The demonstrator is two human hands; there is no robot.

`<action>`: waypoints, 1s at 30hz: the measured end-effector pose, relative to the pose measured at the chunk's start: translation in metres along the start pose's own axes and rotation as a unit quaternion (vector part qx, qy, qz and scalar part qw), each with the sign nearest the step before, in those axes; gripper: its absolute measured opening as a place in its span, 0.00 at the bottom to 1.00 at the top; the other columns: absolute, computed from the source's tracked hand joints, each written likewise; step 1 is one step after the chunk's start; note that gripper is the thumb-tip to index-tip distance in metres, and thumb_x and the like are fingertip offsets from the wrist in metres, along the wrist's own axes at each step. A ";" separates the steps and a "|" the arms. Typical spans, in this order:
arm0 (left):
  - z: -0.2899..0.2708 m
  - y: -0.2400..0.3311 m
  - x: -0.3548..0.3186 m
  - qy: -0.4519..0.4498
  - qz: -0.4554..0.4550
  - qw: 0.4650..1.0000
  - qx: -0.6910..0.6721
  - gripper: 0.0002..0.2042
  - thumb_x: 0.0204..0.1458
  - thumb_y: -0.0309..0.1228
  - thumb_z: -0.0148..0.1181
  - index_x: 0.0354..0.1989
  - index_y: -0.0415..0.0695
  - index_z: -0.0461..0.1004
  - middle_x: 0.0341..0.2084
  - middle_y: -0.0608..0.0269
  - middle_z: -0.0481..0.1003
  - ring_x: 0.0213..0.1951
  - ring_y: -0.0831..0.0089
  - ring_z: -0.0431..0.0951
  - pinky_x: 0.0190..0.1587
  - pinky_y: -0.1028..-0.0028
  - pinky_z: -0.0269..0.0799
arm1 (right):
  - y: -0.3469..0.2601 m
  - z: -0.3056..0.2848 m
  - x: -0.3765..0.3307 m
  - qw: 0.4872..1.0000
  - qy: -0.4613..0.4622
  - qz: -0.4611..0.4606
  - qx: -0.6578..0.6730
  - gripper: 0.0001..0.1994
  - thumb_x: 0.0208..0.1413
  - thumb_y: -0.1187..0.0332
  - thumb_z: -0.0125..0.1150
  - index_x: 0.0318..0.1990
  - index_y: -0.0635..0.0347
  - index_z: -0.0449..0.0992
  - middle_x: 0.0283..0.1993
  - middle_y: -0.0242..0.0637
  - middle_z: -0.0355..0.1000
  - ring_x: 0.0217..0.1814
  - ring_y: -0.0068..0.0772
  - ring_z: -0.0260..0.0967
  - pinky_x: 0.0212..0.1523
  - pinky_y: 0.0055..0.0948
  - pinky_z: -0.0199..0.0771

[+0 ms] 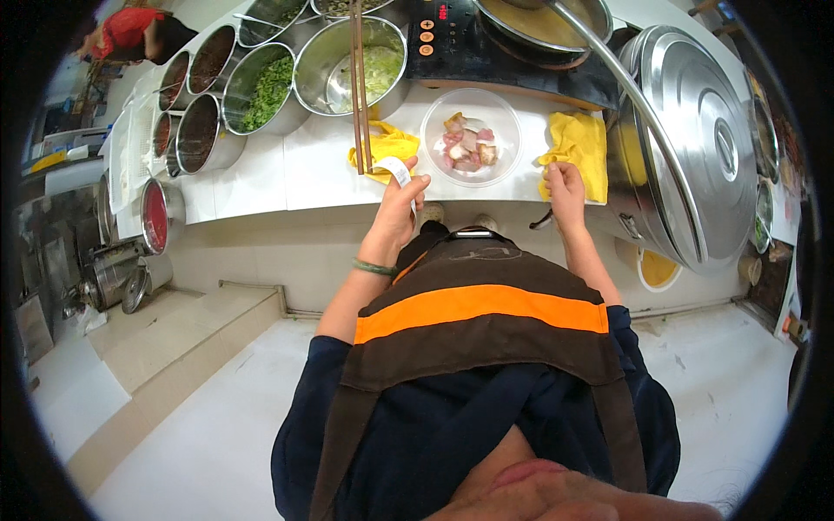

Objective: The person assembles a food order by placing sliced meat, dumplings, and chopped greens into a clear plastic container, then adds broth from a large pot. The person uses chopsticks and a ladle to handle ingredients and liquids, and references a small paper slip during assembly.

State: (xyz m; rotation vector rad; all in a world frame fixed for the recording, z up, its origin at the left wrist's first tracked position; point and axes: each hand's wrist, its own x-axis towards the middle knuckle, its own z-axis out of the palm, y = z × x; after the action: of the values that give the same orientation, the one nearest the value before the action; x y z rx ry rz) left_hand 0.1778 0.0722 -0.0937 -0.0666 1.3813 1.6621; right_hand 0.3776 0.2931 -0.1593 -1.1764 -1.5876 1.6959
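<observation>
- Left hand (398, 201): raised at the counter edge, thumb and fingers pinching a small white paper slip (398, 169) just in front of a crumpled yellow cloth (387, 143)
- Right hand (563, 184): resting on the white tiled counter (252, 178), fingers curled together at the near edge of a second yellow cloth (580, 148)
- Clear round plastic bowl of pink and pale meat pieces (470, 137): on the counter between the two hands
- Long wooden chopsticks (359, 78): laid across a steel bowl of pale shredded greens (352, 62)
</observation>
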 end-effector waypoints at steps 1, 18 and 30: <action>-0.001 -0.001 0.004 -0.007 -0.004 1.000 0.000 0.37 0.45 0.31 0.62 0.63 0.35 0.50 0.26 0.73 0.63 0.25 0.83 0.59 0.28 0.82 0.55 | -0.005 0.008 -0.004 1.000 -0.009 0.009 -0.006 0.14 0.55 0.60 0.57 0.37 0.64 0.69 0.30 0.30 0.67 0.28 0.19 0.64 0.29 0.19 0.64; -0.026 -0.002 0.051 -0.253 -0.125 0.950 0.133 0.37 0.51 0.39 0.58 0.66 0.43 0.46 0.50 0.59 0.68 0.29 0.82 0.62 0.32 0.82 0.60 | 0.000 0.058 -0.104 0.996 0.087 0.003 0.009 0.12 0.54 0.68 0.53 0.21 0.65 0.68 0.19 0.33 0.66 0.23 0.20 0.61 0.25 0.24 0.63; 0.157 -0.073 -0.001 -0.471 -0.132 0.839 0.237 0.48 0.43 0.51 0.63 0.66 0.39 0.41 0.59 0.49 0.59 0.61 0.61 0.58 0.63 0.62 0.52 | 0.016 -0.080 -0.200 0.974 0.226 -0.012 0.016 0.11 0.57 0.71 0.50 0.23 0.63 0.69 0.22 0.30 0.68 0.26 0.19 0.62 0.29 0.21 0.63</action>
State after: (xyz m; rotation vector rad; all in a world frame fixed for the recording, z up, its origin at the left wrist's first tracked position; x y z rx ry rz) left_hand 0.3043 0.1899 -0.0907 0.7278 0.8905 0.8428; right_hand 0.5452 0.1618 -0.1224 -1.3983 -1.2805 1.3108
